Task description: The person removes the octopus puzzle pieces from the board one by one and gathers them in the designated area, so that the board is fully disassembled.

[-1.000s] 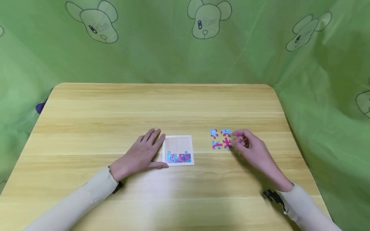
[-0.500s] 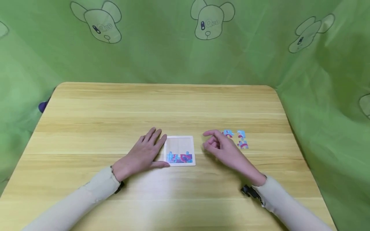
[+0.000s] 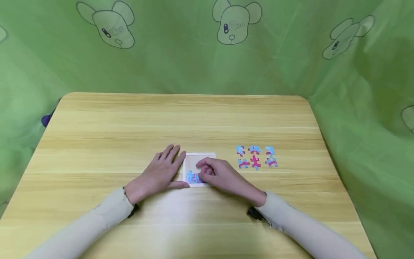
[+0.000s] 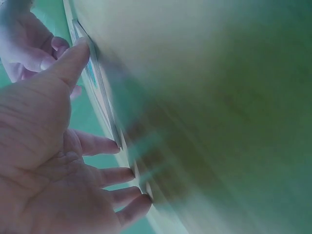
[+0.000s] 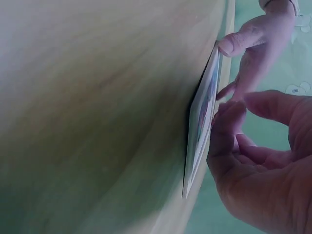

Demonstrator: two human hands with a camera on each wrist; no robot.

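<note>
A small square tray [image 3: 199,154] with a pale rim lies on the table. Along its near side, a row of blue and purple puzzle pieces [image 3: 191,177] is partly hidden by my right hand. My left hand [image 3: 158,172] has its fingers spread and straight at the tray's left side; its thumb touches the near left corner. Over the right part of the tray, my right hand [image 3: 223,174] bends its fingers, with thumb [image 5: 268,105] and index tips close together. No piece shows between those tips. Several loose puzzle pieces [image 3: 255,162] lie to the right in two rows.
The light wooden table [image 3: 145,118] has rounded far corners. Green cloth [image 3: 181,64] with printed animal heads hangs behind it and down the right side. A dark purple object [image 3: 45,120] pokes out past the table's left edge.
From the loose pieces, my right hand has moved left to above the tray, uncovering both rows of pieces. My left hand keeps its place at the tray.
</note>
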